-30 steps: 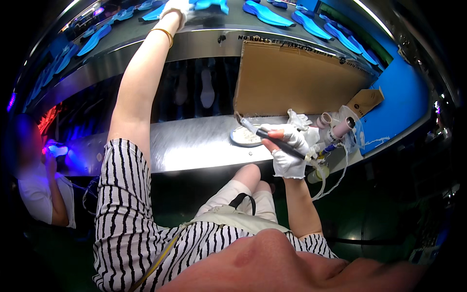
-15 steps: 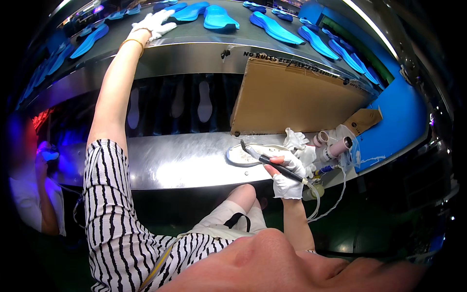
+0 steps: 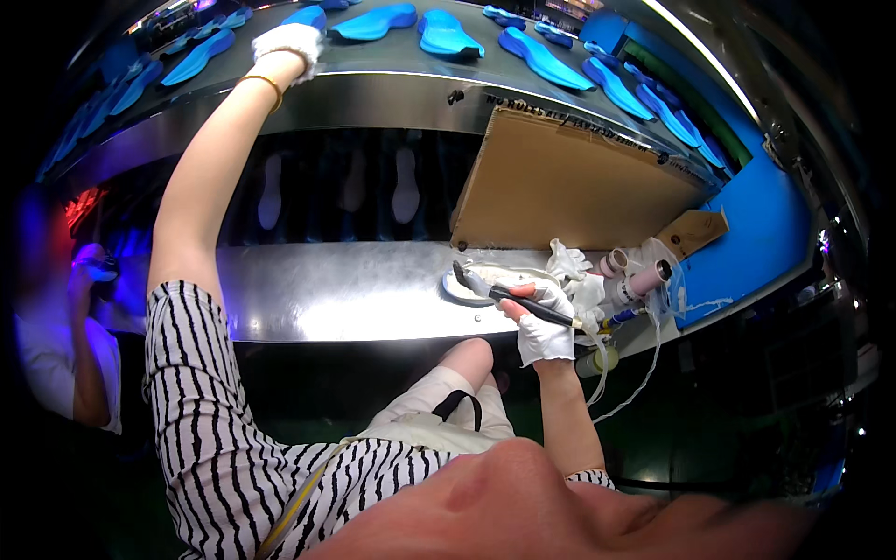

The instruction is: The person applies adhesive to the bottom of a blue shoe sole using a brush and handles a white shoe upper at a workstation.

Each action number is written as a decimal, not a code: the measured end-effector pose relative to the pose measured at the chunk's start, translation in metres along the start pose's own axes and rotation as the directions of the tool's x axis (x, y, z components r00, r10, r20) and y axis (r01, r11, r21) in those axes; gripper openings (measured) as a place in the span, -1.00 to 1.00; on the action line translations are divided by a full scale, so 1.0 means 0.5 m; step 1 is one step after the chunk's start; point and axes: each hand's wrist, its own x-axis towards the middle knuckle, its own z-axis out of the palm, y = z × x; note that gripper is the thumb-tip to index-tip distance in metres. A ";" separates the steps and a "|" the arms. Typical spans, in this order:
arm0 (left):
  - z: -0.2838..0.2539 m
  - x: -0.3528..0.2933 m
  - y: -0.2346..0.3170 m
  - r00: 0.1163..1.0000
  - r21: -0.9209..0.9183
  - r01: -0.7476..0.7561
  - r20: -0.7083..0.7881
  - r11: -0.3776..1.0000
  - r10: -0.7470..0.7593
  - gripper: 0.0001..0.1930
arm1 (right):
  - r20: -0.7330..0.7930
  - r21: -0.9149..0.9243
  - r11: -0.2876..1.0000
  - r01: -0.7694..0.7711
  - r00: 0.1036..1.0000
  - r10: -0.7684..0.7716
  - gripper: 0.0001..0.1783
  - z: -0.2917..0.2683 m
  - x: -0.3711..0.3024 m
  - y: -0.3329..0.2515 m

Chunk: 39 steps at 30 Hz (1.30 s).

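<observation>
Left hand point(image 3: 289, 49) by blue sole point(image 3: 303, 17), can't tell grip. Right hand point(image 3: 548, 332) grip closed round brush point(image 3: 539, 309). Soles point(image 3: 452, 34) done/left: unclear.

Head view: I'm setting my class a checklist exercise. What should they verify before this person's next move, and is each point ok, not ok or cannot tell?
1. Brush secured in the right hand: ok, held by its black handle.
2. Left hand gripping the nearest blue sole-shaped piece: cannot tell; the fingers are hidden.
3. White gloves worn: ok, on both hands, though the right one leaves some skin bare.
4. Brush touching the pale oval item: cannot tell; they overlap in this view.
5. Right end of the metal bench uncluttered: not ok; crumpled white cloth and pink cylinders crowd it.
</observation>
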 end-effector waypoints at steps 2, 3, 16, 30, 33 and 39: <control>0.022 0.004 -0.042 0.989 0.077 0.019 -0.145 0.997 -0.008 -0.86 | -0.007 -0.036 0.999 -0.001 1.000 0.000 -0.75 0.000 -0.006 0.006; 0.006 0.006 -0.059 0.993 -0.006 0.095 -0.070 0.995 -0.095 -0.74 | -0.007 -0.013 1.000 0.015 1.000 -0.015 -0.75 -0.002 -0.004 0.004; 0.079 0.076 -0.012 0.733 0.095 -0.494 -0.489 0.864 0.473 -0.57 | -0.033 0.007 1.000 -0.014 0.999 0.014 -0.75 0.003 -0.008 0.001; -0.107 -0.254 -0.112 0.330 0.280 -0.604 -0.764 0.746 0.554 -0.73 | 0.112 0.293 0.946 -0.136 0.988 0.107 -0.75 -0.013 -0.011 0.051; -0.101 -0.319 -0.118 0.911 -0.682 -0.214 -0.398 -0.699 0.109 -0.65 | 0.099 0.354 0.916 -0.187 0.982 0.161 -0.75 -0.028 -0.019 0.062; 0.006 -0.436 0.012 0.749 -0.583 0.374 -0.270 -0.721 0.606 -0.46 | 0.091 0.445 0.870 -0.210 0.978 0.190 -0.74 -0.042 -0.045 0.066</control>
